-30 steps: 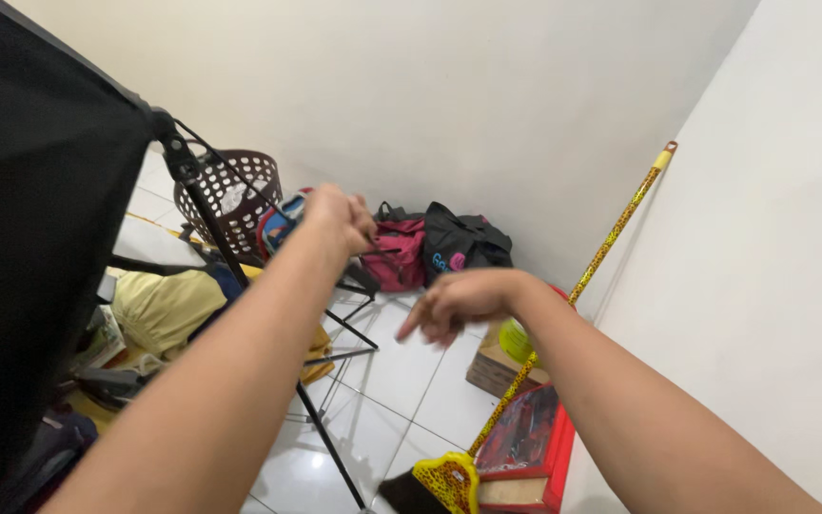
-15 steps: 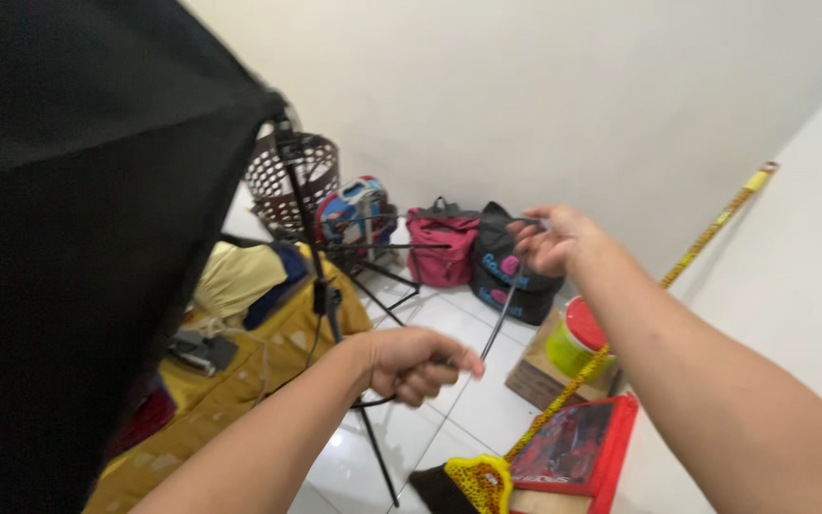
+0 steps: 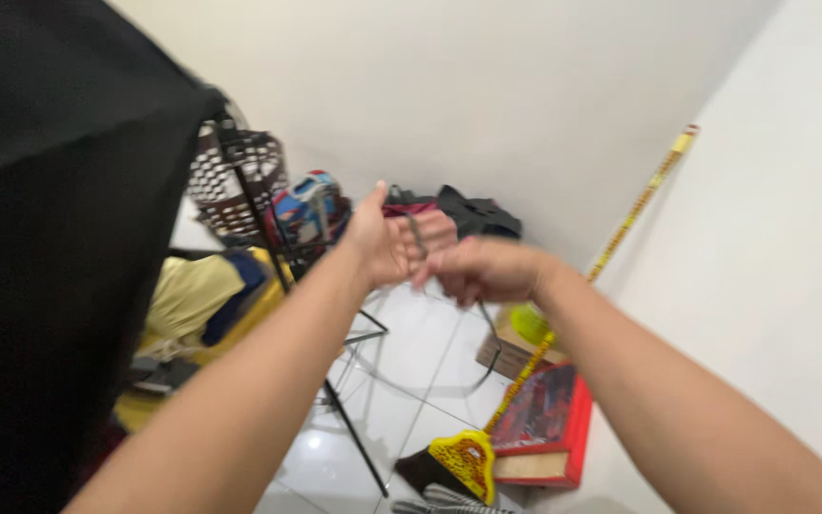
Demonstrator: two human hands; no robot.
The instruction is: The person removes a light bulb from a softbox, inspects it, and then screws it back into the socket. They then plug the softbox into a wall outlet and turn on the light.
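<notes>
Both hands have come together before the bags (image 3: pixel 449 211): my left hand (image 3: pixel 387 243) and right hand (image 3: pixel 482 269) each grip a thin dark cable (image 3: pixel 487 357). Its slack loops down toward the broom (image 3: pixel 563 314), so gathering seems barely begun.

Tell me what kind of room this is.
Likely a corner of a home room used for storage, with photo gear set up. A large black softbox on a stand, bags piled against the white wall, a broom leaning there, and a wicker basket on a white tiled floor.
</notes>
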